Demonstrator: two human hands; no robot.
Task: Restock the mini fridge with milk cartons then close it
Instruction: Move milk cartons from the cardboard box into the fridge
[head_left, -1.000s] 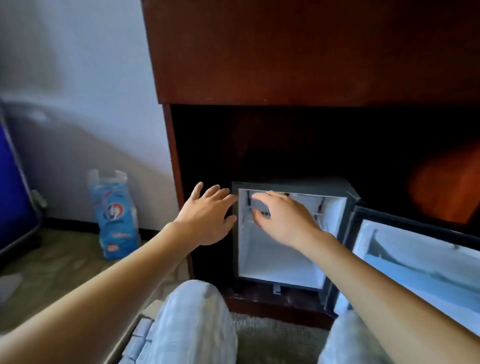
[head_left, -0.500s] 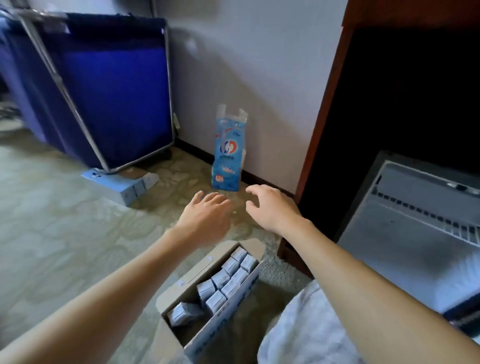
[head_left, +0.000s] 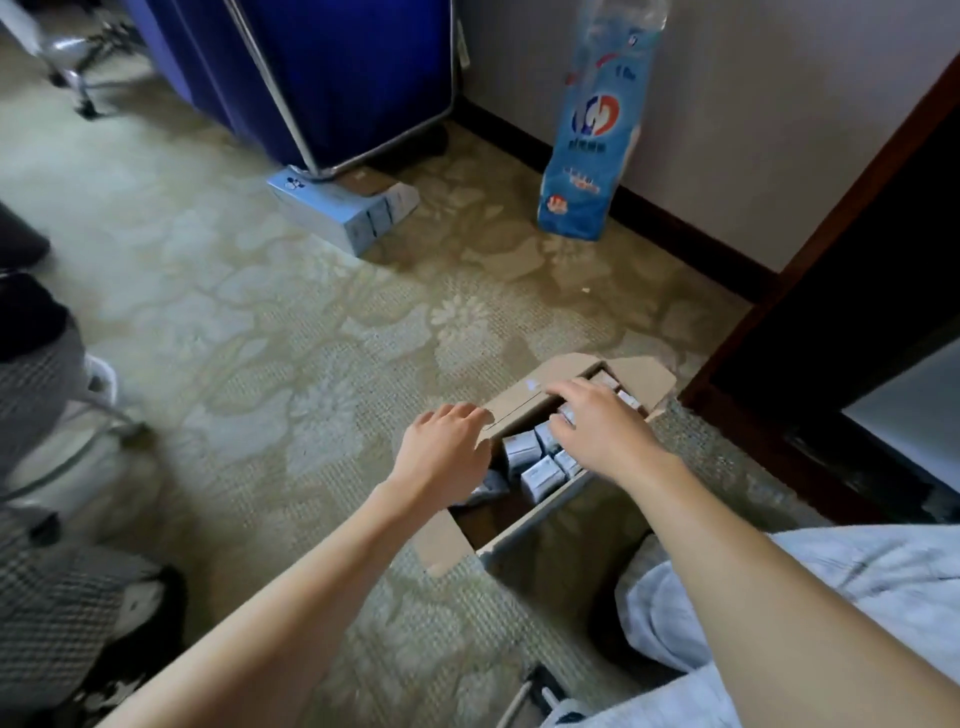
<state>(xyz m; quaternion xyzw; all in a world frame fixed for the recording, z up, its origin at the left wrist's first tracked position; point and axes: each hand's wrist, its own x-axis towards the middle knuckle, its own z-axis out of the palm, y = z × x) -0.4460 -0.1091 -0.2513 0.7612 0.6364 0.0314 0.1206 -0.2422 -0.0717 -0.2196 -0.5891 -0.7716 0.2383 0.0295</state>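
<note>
Head view: your right hand (head_left: 597, 431), fingers spread, sits right over the milk cartons (head_left: 540, 467) in the cardboard box (head_left: 535, 525), nothing pinched yet. Left hand (head_left: 447, 457), loosely curled, rests at the box's left flap. Box runs near-left to far-right. Right hand is nearer.

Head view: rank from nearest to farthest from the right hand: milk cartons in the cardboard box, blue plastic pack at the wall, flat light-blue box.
1. milk cartons, in the cardboard box, just beneath the right hand.
2. blue plastic pack, ahead, leaning on the wall.
3. flat light-blue box, ahead to the left, at the foot of the blue cart.
</note>
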